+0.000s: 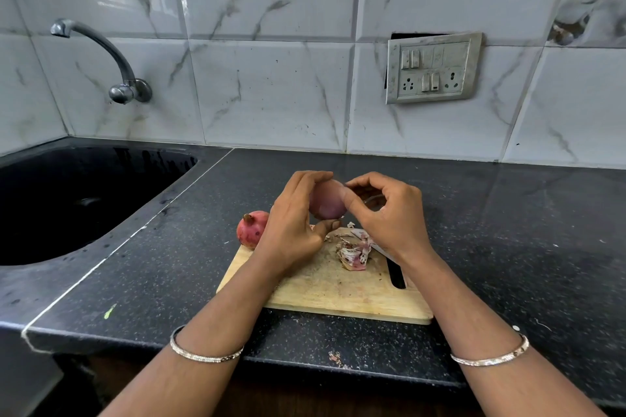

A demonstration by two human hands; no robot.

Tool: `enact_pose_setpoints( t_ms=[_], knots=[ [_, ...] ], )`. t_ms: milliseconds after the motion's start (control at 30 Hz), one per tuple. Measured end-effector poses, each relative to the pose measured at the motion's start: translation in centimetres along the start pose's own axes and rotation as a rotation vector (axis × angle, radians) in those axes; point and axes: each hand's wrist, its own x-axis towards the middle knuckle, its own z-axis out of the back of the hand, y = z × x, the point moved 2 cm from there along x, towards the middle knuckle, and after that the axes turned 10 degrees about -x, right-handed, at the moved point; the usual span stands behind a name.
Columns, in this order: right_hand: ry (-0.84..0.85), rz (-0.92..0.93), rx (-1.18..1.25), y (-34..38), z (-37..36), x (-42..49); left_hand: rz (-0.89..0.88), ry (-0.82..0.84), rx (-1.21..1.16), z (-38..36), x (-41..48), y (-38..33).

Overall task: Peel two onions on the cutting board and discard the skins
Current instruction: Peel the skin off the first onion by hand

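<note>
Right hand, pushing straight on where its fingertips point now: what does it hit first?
The onion gripped by the left hand; the thumb of the right hand is on it.

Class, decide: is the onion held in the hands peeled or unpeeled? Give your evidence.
Mostly peeled: the held onion shows smooth pale flesh, and loose skins lie on the cutting board.
</note>
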Motion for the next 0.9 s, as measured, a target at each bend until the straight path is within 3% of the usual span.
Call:
enact_pose_setpoints(
  t_ms=[900],
  knots=[
    [-0.016,0.027,0.040,-0.63,-0.48,-0.03,-0.029,0.010,0.080,0.22,-0.13,-0.03]
  ],
)
